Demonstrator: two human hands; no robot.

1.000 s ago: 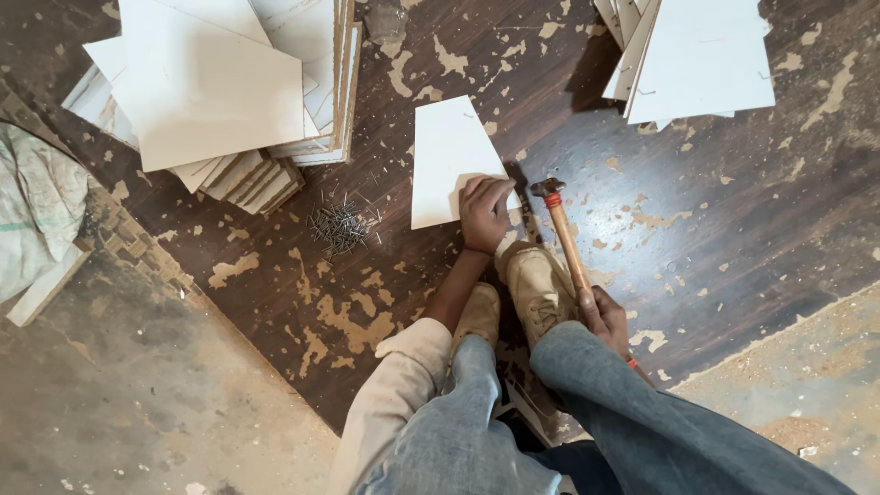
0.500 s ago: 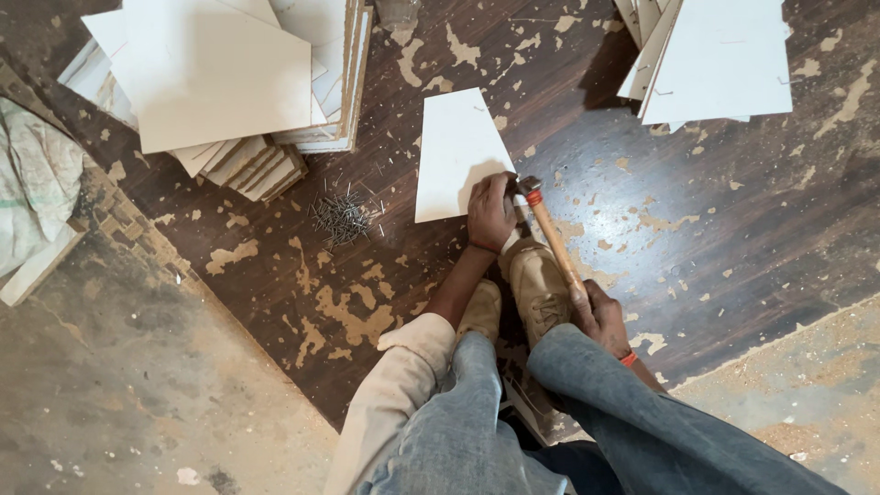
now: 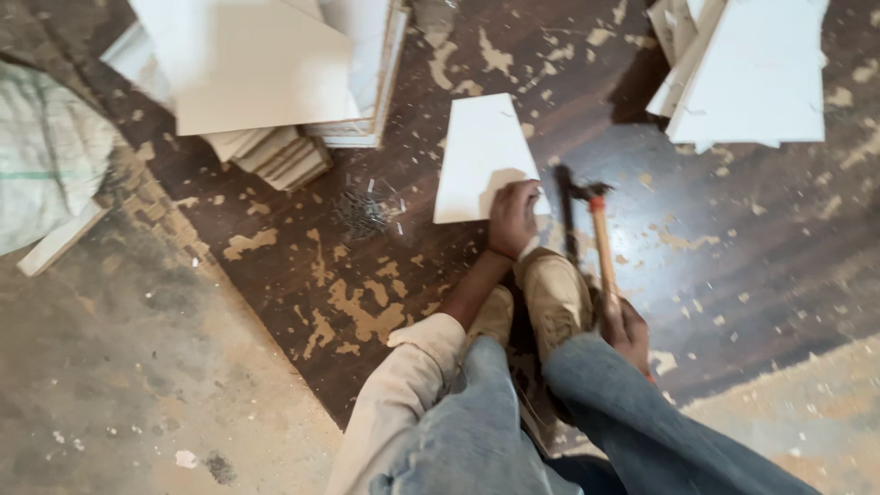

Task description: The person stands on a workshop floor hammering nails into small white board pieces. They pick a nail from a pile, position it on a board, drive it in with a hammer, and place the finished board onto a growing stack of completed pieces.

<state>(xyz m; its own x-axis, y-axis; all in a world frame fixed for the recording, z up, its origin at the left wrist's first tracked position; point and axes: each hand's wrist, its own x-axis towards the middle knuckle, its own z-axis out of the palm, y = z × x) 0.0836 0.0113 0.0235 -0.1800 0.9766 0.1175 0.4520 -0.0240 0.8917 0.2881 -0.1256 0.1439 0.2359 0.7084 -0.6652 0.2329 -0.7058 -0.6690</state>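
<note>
Dusty floor unchanged: left hand (image 3: 511,218) still presses white board (image 3: 481,156), right hand (image 3: 626,327) has raised the gripped hammer (image 3: 598,240).

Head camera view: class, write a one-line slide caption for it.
Crouched on a dark floor, left hand presses a white panel while right hand grips a hammer.

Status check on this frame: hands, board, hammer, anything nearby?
Left hand pressing on white board piece, flat on dark floor. Right hand gripping hammer by the handle, head raised beside board. Nail pile left of board, apart.
</note>
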